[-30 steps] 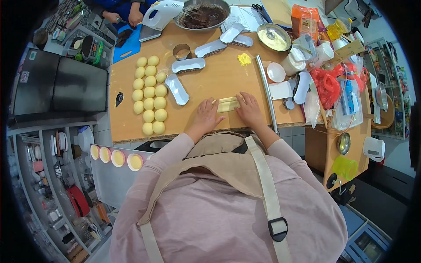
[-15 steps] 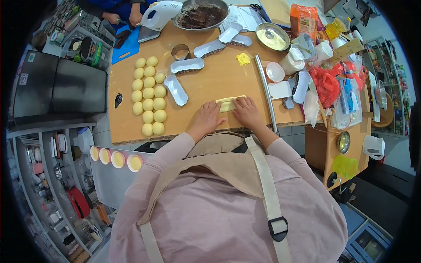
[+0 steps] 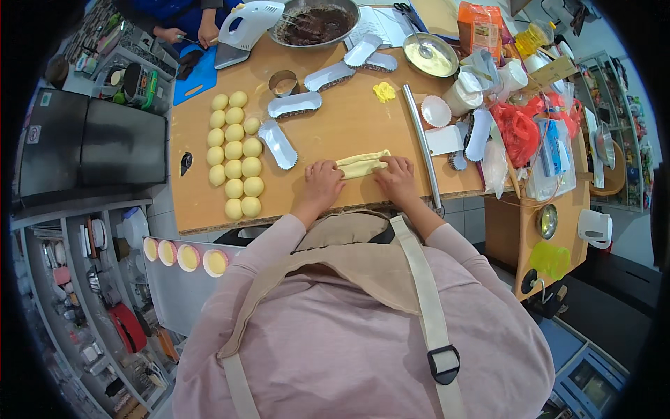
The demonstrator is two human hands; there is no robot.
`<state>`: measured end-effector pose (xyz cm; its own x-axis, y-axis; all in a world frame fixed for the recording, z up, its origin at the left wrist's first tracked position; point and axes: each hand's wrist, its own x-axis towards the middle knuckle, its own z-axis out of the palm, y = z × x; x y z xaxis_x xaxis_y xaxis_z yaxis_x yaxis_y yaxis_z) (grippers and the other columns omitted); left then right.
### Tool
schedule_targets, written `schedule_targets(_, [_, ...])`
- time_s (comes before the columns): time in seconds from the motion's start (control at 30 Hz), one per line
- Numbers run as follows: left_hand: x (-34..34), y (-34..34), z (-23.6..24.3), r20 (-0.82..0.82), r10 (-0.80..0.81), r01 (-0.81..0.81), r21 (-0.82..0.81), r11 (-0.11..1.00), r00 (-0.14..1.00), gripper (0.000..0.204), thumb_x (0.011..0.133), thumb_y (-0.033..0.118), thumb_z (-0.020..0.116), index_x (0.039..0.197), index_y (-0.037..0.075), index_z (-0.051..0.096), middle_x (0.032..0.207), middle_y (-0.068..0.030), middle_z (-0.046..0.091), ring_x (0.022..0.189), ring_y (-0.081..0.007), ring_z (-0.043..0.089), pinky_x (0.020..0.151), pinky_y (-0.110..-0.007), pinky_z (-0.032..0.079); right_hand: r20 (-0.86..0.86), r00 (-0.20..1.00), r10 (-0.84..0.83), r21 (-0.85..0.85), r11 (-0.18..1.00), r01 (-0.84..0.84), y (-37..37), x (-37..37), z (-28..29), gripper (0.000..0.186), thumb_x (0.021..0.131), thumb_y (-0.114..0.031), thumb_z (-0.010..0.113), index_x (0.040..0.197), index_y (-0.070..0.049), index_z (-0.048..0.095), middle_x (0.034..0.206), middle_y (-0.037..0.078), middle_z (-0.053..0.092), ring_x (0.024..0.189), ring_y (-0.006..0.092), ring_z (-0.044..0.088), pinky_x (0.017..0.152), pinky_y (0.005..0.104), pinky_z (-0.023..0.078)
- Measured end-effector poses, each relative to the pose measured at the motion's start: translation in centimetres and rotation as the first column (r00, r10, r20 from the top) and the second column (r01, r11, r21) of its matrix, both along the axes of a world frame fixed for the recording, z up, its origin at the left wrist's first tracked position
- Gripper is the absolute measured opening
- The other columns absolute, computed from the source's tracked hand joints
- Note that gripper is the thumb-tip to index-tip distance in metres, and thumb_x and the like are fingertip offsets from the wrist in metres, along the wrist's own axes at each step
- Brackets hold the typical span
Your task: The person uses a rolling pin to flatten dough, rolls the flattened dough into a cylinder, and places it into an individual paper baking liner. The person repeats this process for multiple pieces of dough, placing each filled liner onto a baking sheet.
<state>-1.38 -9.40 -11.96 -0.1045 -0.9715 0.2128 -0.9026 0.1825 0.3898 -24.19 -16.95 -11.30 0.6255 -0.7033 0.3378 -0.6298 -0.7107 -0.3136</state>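
A pale yellow strip of rolled dough [image 3: 361,165] lies crosswise on the table just in front of me. My left hand [image 3: 323,184] has its fingers curled onto the strip's left end. At the other end my right hand [image 3: 396,180] pinches the dough, its fingertips bent over the near edge. Rows of round dough balls [image 3: 234,149] sit to the left. A metal rolling pin [image 3: 421,143] lies to the right of my right hand.
Paper loaf moulds [image 3: 278,144] lie beyond the dough balls, near a metal ring [image 3: 283,83]. A bowl of dark filling [image 3: 317,26] and a hand mixer [image 3: 250,22] stand at the back. Another person's hands [image 3: 208,29] work at a blue board [image 3: 196,78]. Filled cups [image 3: 188,256] rest on a tray at lower left.
The dough strip looks longer and shows more between my hands. My left hand has shifted slightly left and its fingers have curled in. My right fingers have bent over the dough.
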Motion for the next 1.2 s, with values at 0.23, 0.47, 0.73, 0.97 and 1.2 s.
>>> schedule_targets(0.23, [0.2, -0.4, -1.1, -0.076, 0.070, -0.069, 0.020, 0.997, 0.995, 0.013, 0.080, 0.023, 0.070, 0.089, 0.016, 0.064, 0.104, -0.0020, 0.056, 0.108, -0.0250, 0.049, 0.090, -0.043, 0.032, 0.002, 1.000, -0.006, 0.020, 1.000, 0.006, -1.3, 1.3, -1.3, 0.011, 0.076, -0.017, 0.069, 0.086, -0.014, 0.066, 0.110, 0.003, 0.061, 0.110, 0.0237, 0.054, 0.099, 0.0436, 0.033])
schedule_targets(0.47, [0.1, -1.3, -2.0, -0.180, 0.261, -0.251, 0.078, 0.965, 0.948, 0.011, 0.083, 0.022, 0.068, 0.092, 0.016, 0.064, 0.107, -0.0023, 0.055, 0.108, -0.0265, 0.047, 0.090, -0.045, 0.032, 0.058, 0.984, -0.168, 0.196, 0.968, 0.154, -2.5, 2.7, -0.7, 0.010, 0.080, -0.016, 0.068, 0.089, -0.013, 0.066, 0.116, 0.006, 0.058, 0.116, 0.0284, 0.048, 0.097, 0.0442, 0.032])
schedule_targets(0.73, [1.5, -2.2, -3.4, -0.279, 0.413, -0.358, 0.228, 0.905, 0.867, 0.018, 0.084, 0.028, 0.068, 0.097, 0.015, 0.064, 0.111, -0.0037, 0.055, 0.110, -0.0278, 0.046, 0.090, -0.045, 0.035, 0.081, 0.938, -0.337, 0.467, 0.844, 0.263, -4.8, 2.5, -1.7, 0.015, 0.082, -0.017, 0.070, 0.095, -0.011, 0.068, 0.119, 0.007, 0.057, 0.115, 0.0288, 0.049, 0.095, 0.0429, 0.037])
schedule_targets(0.97, [2.4, -0.6, -0.7, -0.282, 0.117, -0.090, 0.106, 0.990, 0.952, 0.039, 0.073, 0.026, 0.079, 0.105, 0.009, 0.063, 0.114, -0.0092, 0.057, 0.113, -0.0302, 0.049, 0.095, -0.043, 0.038, 0.249, 0.935, -0.254, 0.562, 0.824, 0.074, -4.7, -2.0, -2.7, 0.031, 0.077, -0.013, 0.076, 0.107, -0.009, 0.069, 0.119, 0.009, 0.057, 0.119, 0.0280, 0.050, 0.099, 0.0387, 0.043])
schedule_targets(1.2, [4.0, -1.0, -3.2, -0.409, 0.101, -0.076, 0.079, 0.994, 0.907, 0.029, 0.075, 0.018, 0.077, 0.099, 0.006, 0.066, 0.104, -0.0107, 0.062, 0.096, -0.0306, 0.058, 0.083, -0.040, 0.047, 0.132, 0.967, -0.219, 0.517, 0.848, 0.121, -4.8, -0.6, -1.6, 0.029, 0.076, -0.011, 0.078, 0.104, -0.008, 0.072, 0.123, 0.011, 0.057, 0.119, 0.0265, 0.050, 0.100, 0.0371, 0.042])
